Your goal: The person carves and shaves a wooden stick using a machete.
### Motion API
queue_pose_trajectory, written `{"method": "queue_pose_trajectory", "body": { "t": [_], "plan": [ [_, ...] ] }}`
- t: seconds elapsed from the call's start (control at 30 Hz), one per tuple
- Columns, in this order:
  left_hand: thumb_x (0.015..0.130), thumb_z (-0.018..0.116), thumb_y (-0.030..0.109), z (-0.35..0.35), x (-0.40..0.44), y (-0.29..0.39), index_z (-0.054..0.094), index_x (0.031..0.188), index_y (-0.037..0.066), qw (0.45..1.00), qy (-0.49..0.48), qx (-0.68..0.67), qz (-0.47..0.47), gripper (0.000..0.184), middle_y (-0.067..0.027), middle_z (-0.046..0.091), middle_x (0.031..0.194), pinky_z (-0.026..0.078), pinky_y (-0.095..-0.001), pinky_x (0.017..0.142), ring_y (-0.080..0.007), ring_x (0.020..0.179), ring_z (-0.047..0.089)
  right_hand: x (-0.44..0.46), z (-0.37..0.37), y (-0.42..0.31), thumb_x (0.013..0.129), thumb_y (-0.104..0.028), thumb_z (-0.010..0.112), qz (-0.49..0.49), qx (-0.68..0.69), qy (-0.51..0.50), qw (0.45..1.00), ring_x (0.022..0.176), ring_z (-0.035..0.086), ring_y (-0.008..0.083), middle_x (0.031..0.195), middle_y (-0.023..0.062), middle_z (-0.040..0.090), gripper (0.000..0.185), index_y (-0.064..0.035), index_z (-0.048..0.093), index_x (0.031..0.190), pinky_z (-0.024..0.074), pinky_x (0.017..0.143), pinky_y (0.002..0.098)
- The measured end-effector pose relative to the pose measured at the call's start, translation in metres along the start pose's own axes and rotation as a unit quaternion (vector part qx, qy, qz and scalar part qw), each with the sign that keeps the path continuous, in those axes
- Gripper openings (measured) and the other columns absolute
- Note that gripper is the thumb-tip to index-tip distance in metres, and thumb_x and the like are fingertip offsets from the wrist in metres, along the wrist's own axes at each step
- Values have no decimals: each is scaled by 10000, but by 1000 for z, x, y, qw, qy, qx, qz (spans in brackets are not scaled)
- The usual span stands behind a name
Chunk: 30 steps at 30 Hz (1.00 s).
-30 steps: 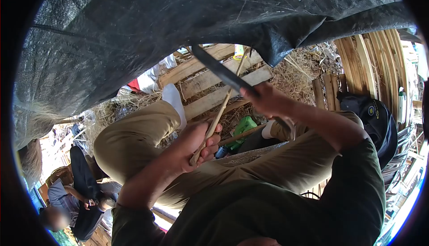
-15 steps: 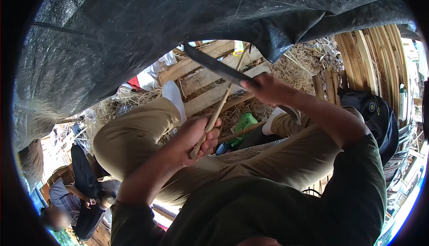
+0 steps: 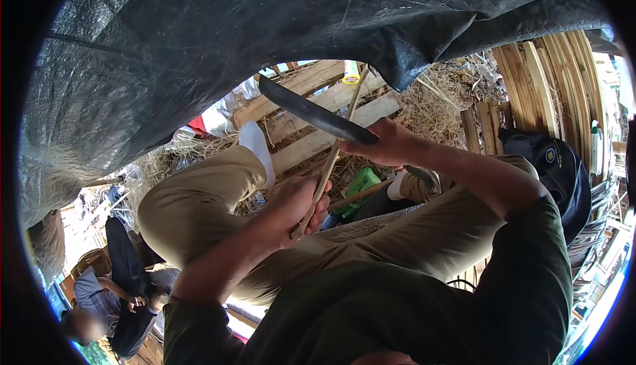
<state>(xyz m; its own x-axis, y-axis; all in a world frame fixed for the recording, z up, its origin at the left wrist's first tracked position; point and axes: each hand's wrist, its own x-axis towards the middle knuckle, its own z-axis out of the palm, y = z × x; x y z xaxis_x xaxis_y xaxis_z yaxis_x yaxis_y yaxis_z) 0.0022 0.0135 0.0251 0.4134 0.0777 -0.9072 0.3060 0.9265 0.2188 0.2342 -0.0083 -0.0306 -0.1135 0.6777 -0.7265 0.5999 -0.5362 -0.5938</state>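
In the head view my left hand [image 3: 296,207] is closed around the lower part of a thin wooden stick [image 3: 326,171]. The stick slants away from me, its far end up near the tarp. My right hand [image 3: 389,144] grips a machete [image 3: 308,112], with the long dark blade pointing to the upper left. The blade lies across the stick above my left hand, and part of the stick is hidden behind it and my right fingers. The machete's handle end shows below my right hand.
A dark tarp [image 3: 265,14] hangs low in front. Beneath the stick are wooden slats [image 3: 305,153] and straw. Planks [image 3: 543,87] and a black bag [image 3: 550,159] stand at the right. A green plastic item [image 3: 362,183] lies between my legs. Another person [image 3: 99,292] sits at the lower left.
My right hand has moved slightly down and left, bringing the machete blade lower along the stick. My left hand has shifted a little to the right, still holding the stick.
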Motion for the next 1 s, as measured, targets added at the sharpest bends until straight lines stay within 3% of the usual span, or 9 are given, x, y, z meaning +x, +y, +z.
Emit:
{"method": "queue_pose_trajectory", "body": {
  "t": [0.27,0.47,0.67,0.87,0.97,1.0],
  "plan": [
    [1025,376,290,0,6,1,486,985,122,1000,8,9,0,204,47,406,550,301,-220,287,-61,358,354,5,-1,3,849,-657,602,41,32,-23,998,425,565,181,571,79,567,740,82,621,871,451,380,339],
    [1040,366,338,-3,9,0,485,984,119,1000,7,1,-10,256,46,405,550,302,-219,285,-64,362,358,-2,2,0,874,-601,621,77,143,-50,985,388,481,146,539,38,495,631,20,562,775,382,348,312],
    [1025,402,309,-9,23,-8,485,983,112,1000,7,11,5,218,49,403,546,293,-229,276,-65,353,365,-17,-8,-13,866,-603,632,29,82,-56,995,391,487,139,549,37,509,621,0,563,733,380,358,323],
    [1002,432,266,-6,19,2,478,955,117,1000,3,1,-6,163,56,397,542,282,-232,264,-62,348,385,-18,-24,-3,866,-558,632,-6,8,46,999,433,570,167,631,79,626,579,20,648,869,444,400,335],
    [998,432,248,-4,21,1,475,944,120,1000,5,-4,-5,146,59,388,534,286,-234,263,-61,344,382,-2,-20,25,884,-523,603,-95,-41,80,991,454,597,182,668,92,659,548,18,663,941,471,423,352],
    [998,431,246,-3,23,1,475,942,120,1000,7,-3,-3,145,59,386,531,285,-235,263,-60,343,379,-1,-20,25,897,-520,586,-72,-35,73,994,456,599,184,663,92,655,545,17,662,946,480,430,355]
  ]
}}
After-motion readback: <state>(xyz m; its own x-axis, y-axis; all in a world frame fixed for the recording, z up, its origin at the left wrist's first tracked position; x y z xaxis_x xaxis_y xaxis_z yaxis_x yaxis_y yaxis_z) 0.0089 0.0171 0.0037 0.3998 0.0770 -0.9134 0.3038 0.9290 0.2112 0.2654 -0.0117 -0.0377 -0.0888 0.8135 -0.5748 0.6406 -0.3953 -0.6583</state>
